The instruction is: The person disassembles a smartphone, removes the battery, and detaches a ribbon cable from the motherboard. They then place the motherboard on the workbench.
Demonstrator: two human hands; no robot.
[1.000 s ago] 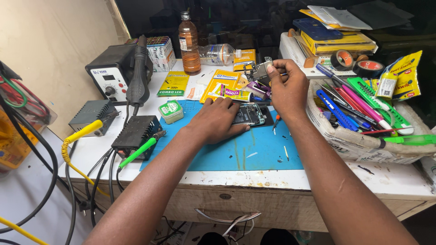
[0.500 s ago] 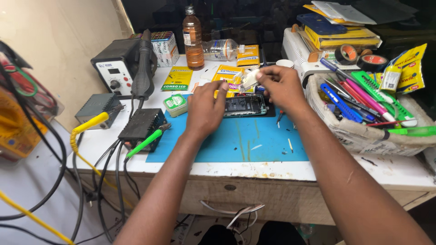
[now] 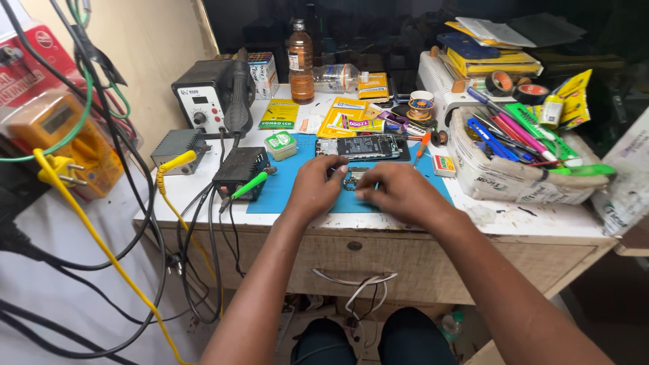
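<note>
Both hands, your left hand and right hand, are pinching together the small grey circuit board on the blue mat; you are needing steady fingers next.

a white workbench with a worn wooden drawer front carries everything. a blue work mat lies flat at its middle, and on the mat rests an opened phone with a small circuit board just in front of it. at the left edge stand a black hot-air rework station, a grey box and a black power supply. behind the mat are a brown bottle, yellow packets and a small green tub. to the right sits a white bag crammed with tools, near a small matchbox-like box.
</note>
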